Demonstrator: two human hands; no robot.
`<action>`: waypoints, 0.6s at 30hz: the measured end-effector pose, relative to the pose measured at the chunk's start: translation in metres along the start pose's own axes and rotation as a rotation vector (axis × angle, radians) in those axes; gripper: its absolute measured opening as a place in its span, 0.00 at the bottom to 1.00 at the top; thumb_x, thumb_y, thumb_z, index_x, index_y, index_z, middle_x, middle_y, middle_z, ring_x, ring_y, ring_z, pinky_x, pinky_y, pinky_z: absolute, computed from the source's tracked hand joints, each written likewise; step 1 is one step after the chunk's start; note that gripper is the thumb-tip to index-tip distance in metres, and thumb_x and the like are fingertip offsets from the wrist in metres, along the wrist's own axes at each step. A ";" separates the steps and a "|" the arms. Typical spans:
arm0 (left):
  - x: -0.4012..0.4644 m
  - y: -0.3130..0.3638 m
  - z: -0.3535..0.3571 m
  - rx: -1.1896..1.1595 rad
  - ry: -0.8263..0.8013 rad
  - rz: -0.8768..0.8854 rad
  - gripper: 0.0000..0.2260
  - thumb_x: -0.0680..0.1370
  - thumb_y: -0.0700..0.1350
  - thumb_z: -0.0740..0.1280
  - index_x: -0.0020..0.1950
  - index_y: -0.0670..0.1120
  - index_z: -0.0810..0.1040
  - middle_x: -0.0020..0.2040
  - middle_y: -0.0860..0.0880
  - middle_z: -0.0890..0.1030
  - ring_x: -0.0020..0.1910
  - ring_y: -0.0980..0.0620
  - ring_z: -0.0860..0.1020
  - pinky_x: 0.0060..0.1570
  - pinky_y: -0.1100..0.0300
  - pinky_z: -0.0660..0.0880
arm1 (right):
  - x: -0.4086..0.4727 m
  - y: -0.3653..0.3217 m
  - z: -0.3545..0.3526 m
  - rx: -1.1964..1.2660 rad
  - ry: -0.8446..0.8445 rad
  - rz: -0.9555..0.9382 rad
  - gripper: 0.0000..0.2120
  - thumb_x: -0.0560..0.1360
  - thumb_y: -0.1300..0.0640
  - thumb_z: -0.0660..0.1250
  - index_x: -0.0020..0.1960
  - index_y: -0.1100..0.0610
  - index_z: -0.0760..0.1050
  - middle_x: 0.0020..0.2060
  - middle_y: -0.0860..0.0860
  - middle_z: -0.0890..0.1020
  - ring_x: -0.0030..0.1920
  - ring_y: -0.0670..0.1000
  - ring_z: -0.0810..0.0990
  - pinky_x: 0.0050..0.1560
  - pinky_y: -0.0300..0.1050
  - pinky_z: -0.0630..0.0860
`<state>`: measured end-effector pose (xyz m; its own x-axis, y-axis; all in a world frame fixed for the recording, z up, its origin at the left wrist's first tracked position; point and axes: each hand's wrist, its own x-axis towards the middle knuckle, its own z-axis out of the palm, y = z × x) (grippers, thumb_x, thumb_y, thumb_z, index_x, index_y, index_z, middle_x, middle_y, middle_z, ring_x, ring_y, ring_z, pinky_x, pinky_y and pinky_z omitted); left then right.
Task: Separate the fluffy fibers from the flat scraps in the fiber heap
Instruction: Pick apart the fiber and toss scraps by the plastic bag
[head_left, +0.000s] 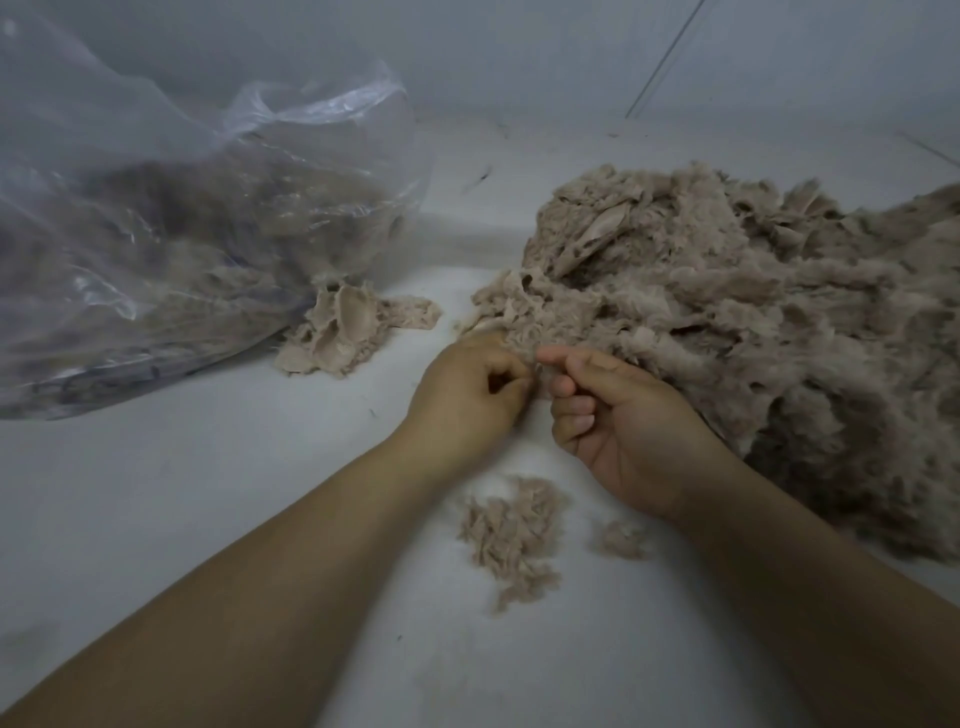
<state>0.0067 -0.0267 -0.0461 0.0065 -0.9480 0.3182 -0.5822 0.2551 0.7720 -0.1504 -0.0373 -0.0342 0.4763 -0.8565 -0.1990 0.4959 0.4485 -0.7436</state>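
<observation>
At fiber heap (727, 322) near edge: left hand (467, 400), right hand (618, 426) pinched narrow on one tuft, likely teasing fluff from scrap.

A heap (753, 322) fills the right of the table (156, 519), with a bag (171, 234) holding more fiber at far left. Scraps (353, 327) lie just before the bag's mouth, between bag and heap. Two hands (467, 395) (623, 431) meet at the heap's near-left edge; a tuft pile (514, 540) and a smaller tuft (621, 540) lie nearer, between the forearms.
</observation>
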 end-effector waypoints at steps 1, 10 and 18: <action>-0.002 0.000 0.001 0.009 -0.045 0.033 0.06 0.74 0.37 0.70 0.38 0.45 0.84 0.37 0.54 0.81 0.41 0.56 0.78 0.47 0.54 0.76 | 0.000 0.000 0.000 -0.006 -0.006 0.002 0.12 0.82 0.63 0.54 0.57 0.63 0.75 0.31 0.51 0.74 0.27 0.42 0.67 0.26 0.32 0.66; 0.002 -0.006 -0.008 -0.081 0.295 -0.167 0.06 0.72 0.41 0.67 0.47 0.49 0.75 0.43 0.47 0.76 0.33 0.59 0.74 0.33 0.66 0.68 | 0.002 0.000 -0.004 -0.026 -0.027 0.053 0.15 0.81 0.60 0.58 0.65 0.65 0.73 0.31 0.50 0.74 0.26 0.41 0.67 0.25 0.32 0.66; 0.007 -0.008 -0.008 -0.041 0.156 -0.134 0.13 0.74 0.34 0.68 0.51 0.51 0.79 0.40 0.53 0.78 0.33 0.59 0.74 0.38 0.62 0.74 | 0.001 0.000 -0.006 -0.068 -0.142 0.072 0.22 0.73 0.57 0.64 0.67 0.60 0.73 0.30 0.49 0.71 0.26 0.41 0.64 0.24 0.32 0.64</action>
<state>0.0177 -0.0338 -0.0460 0.2094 -0.9338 0.2902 -0.5345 0.1392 0.8336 -0.1541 -0.0397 -0.0378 0.6092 -0.7758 -0.1645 0.4085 0.4848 -0.7734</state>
